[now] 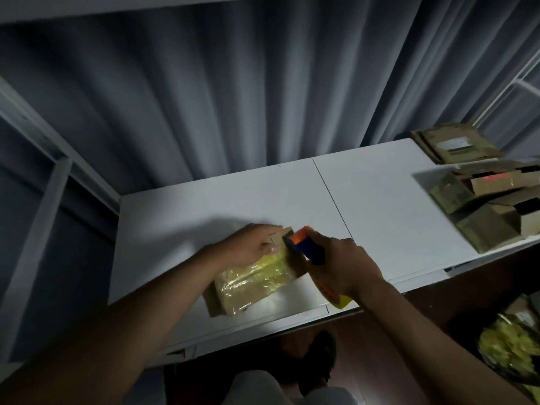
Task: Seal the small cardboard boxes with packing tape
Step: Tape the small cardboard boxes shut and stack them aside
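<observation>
Left hand [251,244] clamps the light, crushable box [257,279] at its far end; right hand [344,267] grips the tape gun [306,244].

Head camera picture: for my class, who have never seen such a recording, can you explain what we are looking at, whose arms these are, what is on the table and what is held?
There is no machine here. A person wears a camera on the head, looking forward and down, so the two bare arms are the wearer's own. The left hand grips the far end of a small cardboard box lying on the white table; shiny tape already covers much of its top. The right hand holds an orange and blue tape dispenser against the box's far end. More boxes are piled at the table's right end. A grey curtain hangs behind.
</observation>
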